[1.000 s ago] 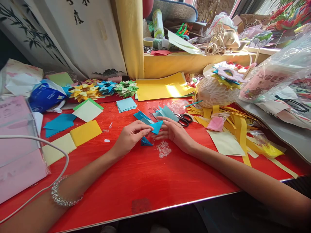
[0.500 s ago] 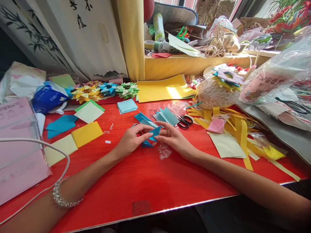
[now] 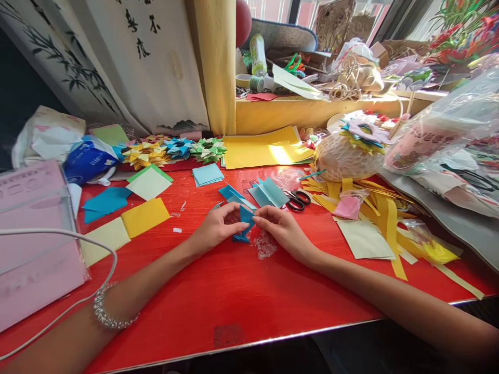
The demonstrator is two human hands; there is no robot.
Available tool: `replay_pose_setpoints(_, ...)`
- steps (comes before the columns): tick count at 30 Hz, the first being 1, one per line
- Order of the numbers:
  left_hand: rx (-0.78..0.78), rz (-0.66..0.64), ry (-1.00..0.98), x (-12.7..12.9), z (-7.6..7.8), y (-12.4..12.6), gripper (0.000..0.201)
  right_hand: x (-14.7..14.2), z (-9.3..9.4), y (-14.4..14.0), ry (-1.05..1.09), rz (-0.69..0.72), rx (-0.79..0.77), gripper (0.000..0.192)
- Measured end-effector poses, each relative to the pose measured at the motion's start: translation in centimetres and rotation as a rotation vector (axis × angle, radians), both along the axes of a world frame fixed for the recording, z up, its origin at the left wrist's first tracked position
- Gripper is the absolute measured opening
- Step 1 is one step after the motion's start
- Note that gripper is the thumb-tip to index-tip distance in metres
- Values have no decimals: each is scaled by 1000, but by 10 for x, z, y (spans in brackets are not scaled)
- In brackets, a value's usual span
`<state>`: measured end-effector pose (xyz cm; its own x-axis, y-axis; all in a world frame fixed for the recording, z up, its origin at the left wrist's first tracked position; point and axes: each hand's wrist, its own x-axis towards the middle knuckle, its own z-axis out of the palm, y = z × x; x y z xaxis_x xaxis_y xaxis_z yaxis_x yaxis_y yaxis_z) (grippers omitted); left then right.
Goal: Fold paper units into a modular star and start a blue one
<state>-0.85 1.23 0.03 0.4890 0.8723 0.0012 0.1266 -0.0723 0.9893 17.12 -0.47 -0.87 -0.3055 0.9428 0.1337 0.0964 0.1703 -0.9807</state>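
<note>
Between both hands is a small folded piece of blue paper (image 3: 245, 215), held up above the red table (image 3: 249, 291). My left hand (image 3: 222, 224) pinches its left side between thumb and fingers. With thumb and forefinger, my right hand (image 3: 277, 224) grips its right edge. Just below lies another folded blue piece (image 3: 241, 238), partly hidden behind the left hand. Beyond the fingers are light-blue folded papers (image 3: 268, 192) and a blue folded strip (image 3: 233, 195). Crumpled clear plastic (image 3: 265, 246) rests beside the right hand.
Black-handled scissors (image 3: 298, 200) lie right of the folded papers. Yellow paper strips (image 3: 388, 223) and a cream sheet (image 3: 362, 238) spread farther right. A light-blue paper stack (image 3: 208, 174) and a yellow square (image 3: 145, 216) lie left. A white cable (image 3: 111, 259) crosses my left forearm.
The blue paper has turned from a slanted to a more upright position in my fingers. My right fingers have drawn together at its edge. The whole view has shifted slightly.
</note>
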Motion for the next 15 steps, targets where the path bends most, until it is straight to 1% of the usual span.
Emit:
replay_pose_setpoints(2,-20,3,-7,0,0,-1,27,0,-2,-1,-35,22,36,20)
replay_pose_setpoints(7,-70,81,-73,0,2,-1,21,-2,-2,0,-50,18,-14,23)
replay_pose_setpoints(10,-103,105,-110,1,4,-2,20,-2,1,0,-57,25,1,21)
replay_pose_setpoints(12,-87,94,-91,1,4,-2,20,-1,3,0,-58,19,16,21)
replay_pose_setpoints(15,-11,106,-45,0,1,-3,20,-1,3,0,-47,-15,15,23)
